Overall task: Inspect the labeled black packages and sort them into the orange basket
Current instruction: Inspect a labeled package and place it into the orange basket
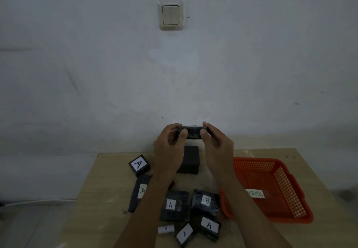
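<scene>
On the left of the table [100, 180] lie packages you have not yet sorted: a cube marked A [139, 165], a long flat one marked A [139, 193] just below it, and nearer you a cluster of three more A packs with a small white roll [166, 229] beside them. One pack in that cluster reads B or 8 [206, 201]; the mark is upside down and hard to tell. A plain black box [190, 159] sits further back, no label showing.

Your left hand [170, 143] and right hand [217, 143] are raised above the table, each grip clenched on one end of a black package [190, 132], thumbs on the near face. Its label is not in view, so you are likely at the inspecting step.

On the right, the basket [271, 187] holds no package that I can see, only a slip reading NORMAL [255, 193].

By that, the sorting has barely begun: nothing is in, one package is in hand, and about seven remain on the table.
</scene>
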